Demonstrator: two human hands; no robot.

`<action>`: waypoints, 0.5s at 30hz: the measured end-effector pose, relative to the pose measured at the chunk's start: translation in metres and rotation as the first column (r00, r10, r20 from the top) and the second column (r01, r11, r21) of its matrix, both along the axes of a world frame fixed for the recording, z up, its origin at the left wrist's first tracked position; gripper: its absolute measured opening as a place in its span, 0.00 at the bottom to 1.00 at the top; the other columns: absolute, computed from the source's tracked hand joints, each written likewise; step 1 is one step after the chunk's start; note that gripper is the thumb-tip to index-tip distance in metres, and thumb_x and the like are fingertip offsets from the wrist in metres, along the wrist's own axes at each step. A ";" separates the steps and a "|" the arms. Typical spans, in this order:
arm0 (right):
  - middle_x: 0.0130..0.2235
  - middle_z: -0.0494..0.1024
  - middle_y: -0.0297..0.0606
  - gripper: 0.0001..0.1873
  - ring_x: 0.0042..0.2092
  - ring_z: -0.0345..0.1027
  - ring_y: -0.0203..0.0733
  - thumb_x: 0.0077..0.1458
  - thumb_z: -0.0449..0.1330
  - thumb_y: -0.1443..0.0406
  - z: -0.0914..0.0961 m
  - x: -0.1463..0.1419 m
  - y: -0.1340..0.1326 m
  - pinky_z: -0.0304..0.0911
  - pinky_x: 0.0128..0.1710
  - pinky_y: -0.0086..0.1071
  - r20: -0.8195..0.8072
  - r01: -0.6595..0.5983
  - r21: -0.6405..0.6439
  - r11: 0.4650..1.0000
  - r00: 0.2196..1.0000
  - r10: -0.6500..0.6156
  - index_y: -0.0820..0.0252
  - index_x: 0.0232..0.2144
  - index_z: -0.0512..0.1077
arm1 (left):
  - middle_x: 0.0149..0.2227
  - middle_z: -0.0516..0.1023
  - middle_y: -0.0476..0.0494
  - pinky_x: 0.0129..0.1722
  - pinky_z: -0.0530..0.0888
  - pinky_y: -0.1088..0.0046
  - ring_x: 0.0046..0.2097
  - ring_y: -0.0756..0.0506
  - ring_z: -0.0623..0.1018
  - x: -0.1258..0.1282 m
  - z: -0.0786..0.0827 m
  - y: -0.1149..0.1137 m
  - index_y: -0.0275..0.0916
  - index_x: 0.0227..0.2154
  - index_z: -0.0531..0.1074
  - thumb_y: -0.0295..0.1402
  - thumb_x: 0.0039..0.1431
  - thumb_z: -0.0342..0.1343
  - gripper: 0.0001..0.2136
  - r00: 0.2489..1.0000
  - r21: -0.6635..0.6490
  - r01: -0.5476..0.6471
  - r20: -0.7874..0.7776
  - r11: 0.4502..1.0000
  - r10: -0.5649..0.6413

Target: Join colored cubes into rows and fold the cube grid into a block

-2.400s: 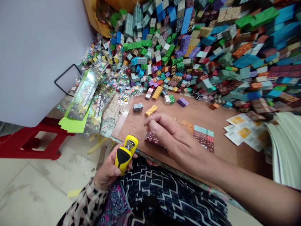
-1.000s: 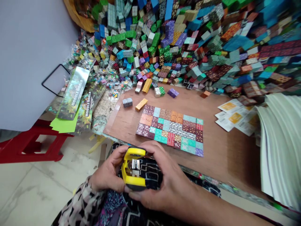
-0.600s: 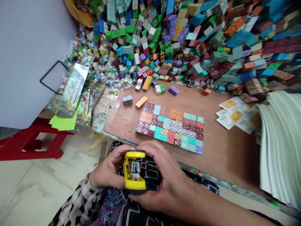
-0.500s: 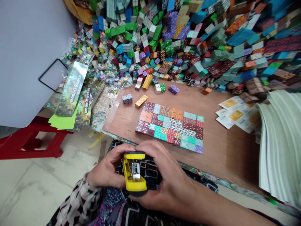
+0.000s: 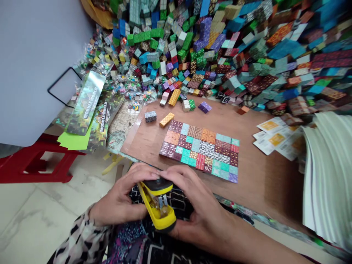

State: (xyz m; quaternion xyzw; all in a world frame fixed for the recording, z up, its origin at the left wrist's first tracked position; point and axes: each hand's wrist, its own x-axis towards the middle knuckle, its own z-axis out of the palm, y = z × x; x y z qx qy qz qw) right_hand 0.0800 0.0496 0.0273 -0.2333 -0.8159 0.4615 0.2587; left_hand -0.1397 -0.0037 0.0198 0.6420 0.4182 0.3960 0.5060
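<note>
A yellow and black stapler (image 5: 159, 205) is held above my lap, its front end facing me and a metal part showing between its arms. My left hand (image 5: 121, 200) grips it from the left, fingers over the top and thumb along the side. From the right, my right hand (image 5: 198, 209) wraps it, fingertips on the black top and thumb under the base. Just beyond my hands, a flat rectangle of patterned blocks (image 5: 200, 150) lies on the brown board (image 5: 269, 176).
Several loose blocks (image 5: 167, 120) lie behind the rectangle. A large heap of coloured blocks (image 5: 192, 47) fills the back. Printed cards (image 5: 86, 104) lie at left, small white-orange cards (image 5: 275, 135) at right, beside a stack of pale sheets (image 5: 327, 179). A red stool (image 5: 55, 165) stands lower left.
The stapler has tilted, so more of its black top shows and its front points further to the lower right. Both hands keep hold of it. The view has shifted slightly.
</note>
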 end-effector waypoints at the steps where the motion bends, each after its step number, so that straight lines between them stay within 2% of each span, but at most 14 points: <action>1: 0.53 0.62 0.38 0.42 0.54 0.58 0.38 0.48 0.65 0.66 0.000 0.000 0.000 0.59 0.55 0.28 -0.002 0.003 -0.005 1.000 1.000 -0.003 0.52 0.61 0.49 | 0.53 0.69 0.46 0.56 0.64 0.64 0.56 0.43 0.67 0.000 0.001 0.000 0.53 0.57 0.62 0.24 0.51 0.62 0.31 1.000 0.014 0.002 -0.020 1.000 -0.002; 5: 0.55 0.61 0.39 0.45 0.57 0.57 0.39 0.48 0.65 0.67 -0.002 0.002 -0.003 0.59 0.57 0.29 0.012 0.006 -0.032 0.999 1.000 -0.006 0.51 0.63 0.47 | 0.54 0.68 0.45 0.56 0.63 0.61 0.56 0.42 0.65 -0.001 0.004 -0.002 0.52 0.58 0.60 0.23 0.53 0.59 0.31 0.993 0.079 0.000 -0.114 0.997 0.009; 8: 0.56 0.61 0.41 0.50 0.56 0.59 0.41 0.45 0.68 0.65 -0.006 0.006 -0.008 0.60 0.57 0.32 0.038 0.074 -0.098 0.992 0.997 -0.071 0.51 0.63 0.43 | 0.53 0.67 0.44 0.56 0.63 0.60 0.56 0.41 0.65 0.000 0.006 -0.002 0.52 0.58 0.60 0.22 0.52 0.58 0.31 0.986 0.103 -0.026 -0.163 0.994 0.043; 11: 0.50 0.65 0.38 0.39 0.51 0.63 0.39 0.47 0.65 0.66 -0.009 0.008 -0.012 0.63 0.53 0.30 -0.037 0.174 -0.153 0.973 0.983 -0.182 0.51 0.57 0.51 | 0.52 0.66 0.44 0.53 0.65 0.62 0.54 0.42 0.66 0.002 0.009 -0.001 0.51 0.58 0.59 0.20 0.51 0.57 0.32 0.978 0.106 -0.054 -0.193 0.993 0.074; 13: 0.48 0.65 0.38 0.31 0.51 0.62 0.38 0.49 0.63 0.68 -0.010 0.009 -0.012 0.62 0.53 0.28 -0.091 0.177 -0.112 0.978 0.978 -0.188 0.53 0.53 0.55 | 0.52 0.66 0.44 0.53 0.64 0.64 0.54 0.43 0.66 0.002 0.010 -0.001 0.50 0.58 0.59 0.18 0.50 0.56 0.32 0.971 0.122 -0.057 -0.223 0.991 0.083; 15: 0.49 0.64 0.39 0.29 0.53 0.61 0.37 0.51 0.63 0.67 -0.009 0.010 -0.010 0.61 0.54 0.27 -0.102 0.155 -0.028 0.988 0.982 -0.157 0.55 0.53 0.56 | 0.51 0.66 0.44 0.52 0.64 0.64 0.53 0.43 0.66 0.003 0.011 -0.001 0.48 0.58 0.58 0.18 0.50 0.54 0.33 0.962 0.142 -0.048 -0.261 0.989 0.085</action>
